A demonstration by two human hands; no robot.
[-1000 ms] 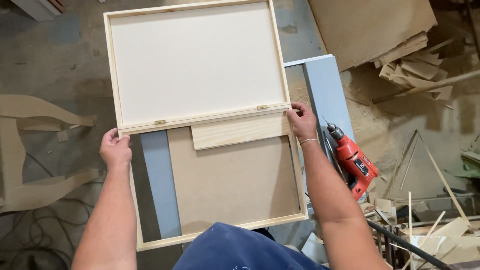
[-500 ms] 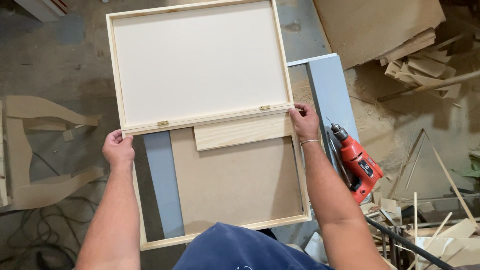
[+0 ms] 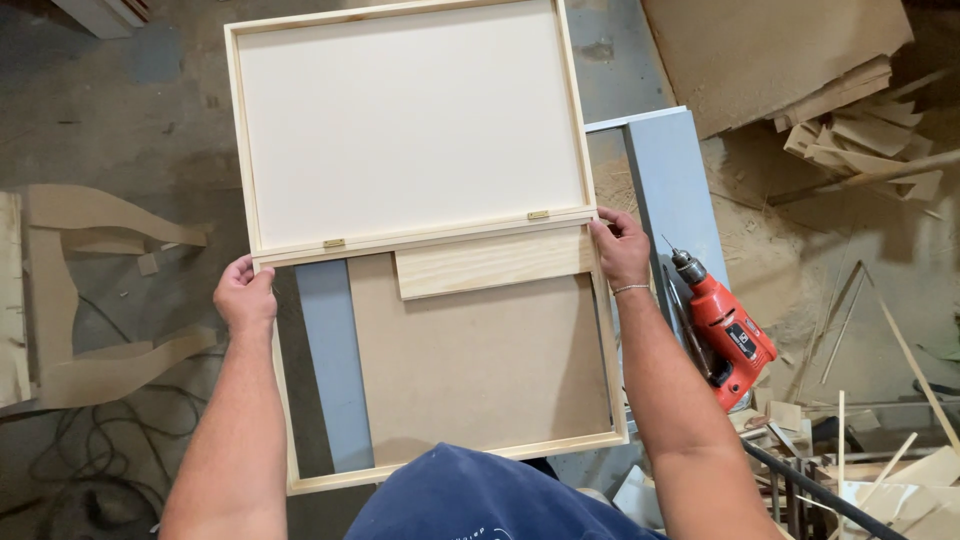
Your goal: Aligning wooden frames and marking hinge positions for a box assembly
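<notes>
Seen from above: a shallow hinged wooden case (image 3: 420, 130), opened flat, filling the middle of the view. Upper half, the lid, at twelve o'clock, pale white panel inside a light wood rim; lower half, the frame (image 3: 610, 350), toward six o'clock, brown board (image 3: 480, 365) showing through it. Two small brass hinges along the joint: one (image 3: 334, 243) at about nine o'clock of centre, the other (image 3: 538, 215) at about three. Left hand (image 3: 245, 295) closed around the case's left edge just below the joint, fingers curled over the rim, holding it. Right hand (image 3: 622, 248) gripping the right edge at the joint, fingers wrapped on the rim, a thin bracelet at the wrist. A short pine block (image 3: 495, 262) lying just under the joint, right of centre, touching the right side. Grey bench (image 3: 670, 190) beneath, showing as a strip at seven o'clock and again at two. Red drill (image 3: 725, 330) lying at four o'clock, just beside the right forearm. Wood offcuts (image 3: 860, 130) heaped at two o'clock; a curved cut-out (image 3: 90, 290) on the floor at nine.
</notes>
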